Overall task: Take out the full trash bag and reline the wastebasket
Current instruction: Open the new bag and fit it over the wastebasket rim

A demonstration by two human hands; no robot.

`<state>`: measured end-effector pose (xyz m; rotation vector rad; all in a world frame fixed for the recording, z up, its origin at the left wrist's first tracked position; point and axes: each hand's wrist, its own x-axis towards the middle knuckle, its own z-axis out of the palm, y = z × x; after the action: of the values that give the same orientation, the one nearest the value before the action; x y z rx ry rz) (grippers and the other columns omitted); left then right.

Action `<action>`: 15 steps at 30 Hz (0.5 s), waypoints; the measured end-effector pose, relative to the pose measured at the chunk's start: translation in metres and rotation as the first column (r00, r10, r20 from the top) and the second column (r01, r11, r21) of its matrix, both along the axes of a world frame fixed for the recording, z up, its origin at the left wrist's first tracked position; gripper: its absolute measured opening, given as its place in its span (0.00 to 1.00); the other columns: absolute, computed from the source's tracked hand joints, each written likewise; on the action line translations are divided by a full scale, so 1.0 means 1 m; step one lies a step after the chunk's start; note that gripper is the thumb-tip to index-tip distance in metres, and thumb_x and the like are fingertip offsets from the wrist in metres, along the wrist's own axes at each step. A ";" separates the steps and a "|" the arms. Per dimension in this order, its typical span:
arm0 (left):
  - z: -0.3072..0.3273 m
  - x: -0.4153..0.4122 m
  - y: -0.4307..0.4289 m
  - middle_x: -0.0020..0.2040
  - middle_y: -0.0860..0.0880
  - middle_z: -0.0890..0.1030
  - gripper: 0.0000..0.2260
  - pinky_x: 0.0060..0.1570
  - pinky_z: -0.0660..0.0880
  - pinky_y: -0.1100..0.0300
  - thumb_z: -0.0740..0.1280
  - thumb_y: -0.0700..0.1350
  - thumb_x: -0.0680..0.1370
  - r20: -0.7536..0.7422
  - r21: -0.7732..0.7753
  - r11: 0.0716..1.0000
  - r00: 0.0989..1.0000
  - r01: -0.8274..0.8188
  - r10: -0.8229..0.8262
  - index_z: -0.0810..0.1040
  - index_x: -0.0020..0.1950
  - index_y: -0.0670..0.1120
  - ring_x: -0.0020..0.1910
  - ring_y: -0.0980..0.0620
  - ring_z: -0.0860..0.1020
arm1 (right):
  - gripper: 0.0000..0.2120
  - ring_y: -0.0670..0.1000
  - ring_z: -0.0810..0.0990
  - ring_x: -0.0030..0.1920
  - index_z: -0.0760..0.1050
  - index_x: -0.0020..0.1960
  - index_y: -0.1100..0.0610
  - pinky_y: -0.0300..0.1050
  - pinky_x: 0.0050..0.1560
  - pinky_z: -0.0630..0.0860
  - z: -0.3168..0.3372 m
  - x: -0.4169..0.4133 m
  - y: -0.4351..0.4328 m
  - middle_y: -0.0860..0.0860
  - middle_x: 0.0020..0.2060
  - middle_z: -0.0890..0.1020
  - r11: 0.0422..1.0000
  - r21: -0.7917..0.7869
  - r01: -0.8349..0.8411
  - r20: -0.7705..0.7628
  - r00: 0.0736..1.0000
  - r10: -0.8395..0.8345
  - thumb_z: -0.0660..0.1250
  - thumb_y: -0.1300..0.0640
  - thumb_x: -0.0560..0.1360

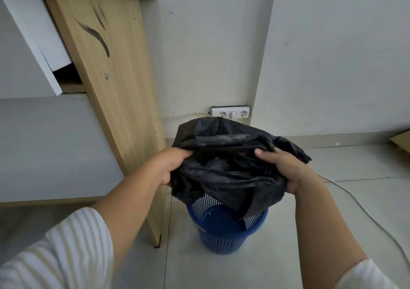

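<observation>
Head view: left hand (pixel 172 165) and right hand (pixel 286 169) are each gripping an opposite side of the black trash bag (pixel 228 155), bunching its rim. The bag is hanging partly inside the blue mesh wastebasket (pixel 224 233) beside the wooden desk panel (pixel 119 84).

no words, brand names or numbers can be read anywhere in the view. the only mark is a pair of dark curved strokes (pixel 97 35) on the wooden desk panel (pixel 119 84), and they form no letters. the white power strip (pixel 230 112) by the wall is too small to show any print.
</observation>
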<state>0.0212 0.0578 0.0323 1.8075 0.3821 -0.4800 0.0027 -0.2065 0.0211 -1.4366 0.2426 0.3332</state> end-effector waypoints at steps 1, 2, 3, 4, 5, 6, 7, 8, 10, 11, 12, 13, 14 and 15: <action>0.006 0.000 0.000 0.49 0.41 0.83 0.11 0.55 0.75 0.43 0.62 0.49 0.80 -0.078 -0.170 0.983 0.995 -0.068 0.055 0.79 0.53 0.43 0.49 0.42 0.80 | 0.17 0.58 0.83 0.52 0.77 0.58 0.55 0.52 0.53 0.79 0.001 -0.002 -0.003 0.56 0.51 0.85 0.985 -0.140 -0.105 0.030 0.993 0.111 0.72 0.60 0.70; 0.010 0.001 0.001 0.47 0.41 0.82 0.11 0.52 0.76 0.43 0.60 0.48 0.80 -0.121 -0.281 0.952 0.989 -0.119 0.088 0.79 0.50 0.42 0.47 0.42 0.80 | 0.20 0.57 0.83 0.52 0.77 0.59 0.55 0.52 0.55 0.78 0.001 -0.003 -0.004 0.55 0.52 0.84 0.930 -0.321 -0.179 0.048 0.978 0.205 0.74 0.62 0.68; 0.014 0.001 0.002 0.46 0.40 0.82 0.12 0.49 0.75 0.43 0.59 0.46 0.81 -0.144 -0.357 0.919 0.982 -0.168 0.123 0.78 0.49 0.41 0.46 0.43 0.79 | 0.20 0.57 0.82 0.53 0.76 0.60 0.54 0.52 0.57 0.77 0.000 -0.002 -0.004 0.55 0.52 0.84 0.830 -0.522 -0.198 0.041 0.966 0.257 0.73 0.62 0.69; 0.018 0.000 0.002 0.45 0.40 0.82 0.13 0.46 0.74 0.43 0.57 0.45 0.82 -0.156 -0.418 0.885 0.976 -0.205 0.153 0.78 0.48 0.40 0.45 0.43 0.79 | 0.18 0.57 0.80 0.53 0.76 0.60 0.53 0.50 0.57 0.76 -0.001 0.000 -0.004 0.54 0.53 0.83 0.705 -0.683 -0.194 0.014 0.960 0.278 0.71 0.61 0.70; 0.021 0.000 0.002 0.45 0.40 0.81 0.13 0.43 0.73 0.43 0.56 0.44 0.82 -0.158 -0.466 0.852 0.970 -0.239 0.185 0.77 0.48 0.39 0.45 0.43 0.79 | 0.17 0.57 0.79 0.54 0.76 0.60 0.53 0.48 0.57 0.74 -0.003 0.002 -0.003 0.55 0.54 0.81 0.585 -0.788 -0.191 -0.021 0.958 0.285 0.68 0.61 0.72; 0.023 0.000 0.002 0.45 0.40 0.81 0.12 0.42 0.73 0.43 0.56 0.43 0.81 -0.155 -0.500 0.822 0.962 -0.273 0.225 0.76 0.48 0.39 0.44 0.43 0.78 | 0.16 0.58 0.78 0.56 0.75 0.62 0.55 0.45 0.55 0.73 -0.005 0.004 -0.002 0.57 0.55 0.80 0.464 -0.866 -0.185 -0.057 0.959 0.277 0.65 0.62 0.74; 0.023 0.001 0.002 0.44 0.40 0.81 0.11 0.41 0.73 0.44 0.56 0.43 0.81 -0.154 -0.521 0.797 0.952 -0.306 0.265 0.76 0.49 0.39 0.44 0.43 0.78 | 0.16 0.59 0.77 0.57 0.75 0.63 0.58 0.44 0.53 0.72 -0.006 0.005 -0.001 0.59 0.57 0.79 0.351 -0.921 -0.169 -0.081 0.964 0.252 0.62 0.63 0.76; 0.023 0.001 0.003 0.43 0.40 0.82 0.10 0.40 0.74 0.46 0.57 0.43 0.81 -0.150 -0.542 0.772 0.942 -0.333 0.302 0.76 0.50 0.40 0.43 0.43 0.79 | 0.16 0.59 0.77 0.58 0.75 0.62 0.60 0.44 0.51 0.71 -0.008 0.005 -0.003 0.60 0.58 0.79 0.283 -0.952 -0.120 -0.063 0.977 0.202 0.59 0.65 0.76; 0.018 0.003 0.004 0.36 0.41 0.84 0.12 0.37 0.75 0.51 0.58 0.45 0.80 -0.110 -0.545 0.773 0.941 -0.325 0.319 0.78 0.49 0.41 0.40 0.44 0.80 | 0.15 0.61 0.77 0.55 0.78 0.58 0.61 0.44 0.46 0.70 -0.010 0.005 -0.012 0.62 0.55 0.80 0.342 -0.939 0.034 0.056 0.997 0.056 0.59 0.67 0.74; 0.015 0.004 0.004 0.33 0.42 0.84 0.13 0.35 0.76 0.53 0.59 0.47 0.80 -0.085 -0.511 0.803 0.948 -0.306 0.307 0.79 0.49 0.41 0.38 0.44 0.81 | 0.14 0.61 0.78 0.53 0.79 0.55 0.61 0.46 0.45 0.72 -0.011 0.005 -0.016 0.62 0.53 0.81 0.469 -0.876 0.112 0.111 0.993 -0.031 0.60 0.67 0.73; 0.014 0.003 0.004 0.33 0.42 0.84 0.14 0.32 0.77 0.55 0.60 0.49 0.80 -0.063 -0.479 0.835 0.959 -0.272 0.276 0.80 0.50 0.40 0.36 0.44 0.82 | 0.13 0.61 0.79 0.49 0.79 0.53 0.59 0.48 0.43 0.75 -0.011 0.004 -0.020 0.62 0.49 0.81 0.649 -0.739 0.180 0.124 0.983 -0.132 0.61 0.67 0.73; 0.012 0.003 0.003 0.35 0.42 0.85 0.15 0.31 0.78 0.56 0.61 0.51 0.80 -0.047 -0.449 0.861 0.968 -0.240 0.245 0.80 0.51 0.41 0.35 0.45 0.83 | 0.11 0.60 0.80 0.44 0.79 0.52 0.58 0.49 0.39 0.77 -0.009 0.002 -0.023 0.60 0.45 0.82 0.822 -0.517 0.239 0.085 0.970 -0.228 0.62 0.67 0.73; 0.011 0.002 0.002 0.38 0.42 0.85 0.15 0.32 0.79 0.56 0.62 0.52 0.79 -0.033 -0.420 0.883 0.975 -0.212 0.218 0.81 0.52 0.42 0.35 0.45 0.83 | 0.10 0.58 0.80 0.39 0.78 0.51 0.58 0.47 0.35 0.78 -0.007 0.001 -0.025 0.59 0.41 0.82 0.921 -0.287 0.264 -0.004 0.961 -0.277 0.62 0.66 0.73; 0.008 0.002 0.003 0.42 0.42 0.85 0.15 0.35 0.80 0.55 0.64 0.52 0.79 0.002 -0.375 0.907 0.978 -0.192 0.208 0.81 0.54 0.43 0.38 0.45 0.83 | 0.08 0.57 0.80 0.35 0.77 0.50 0.58 0.45 0.32 0.78 -0.005 -0.001 -0.027 0.58 0.37 0.82 0.958 -0.090 0.273 -0.085 0.956 -0.280 0.62 0.66 0.74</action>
<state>0.0233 0.0605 0.0405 1.3888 0.4115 -0.3427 0.0020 -0.2330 0.0165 -1.4418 0.5358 0.1651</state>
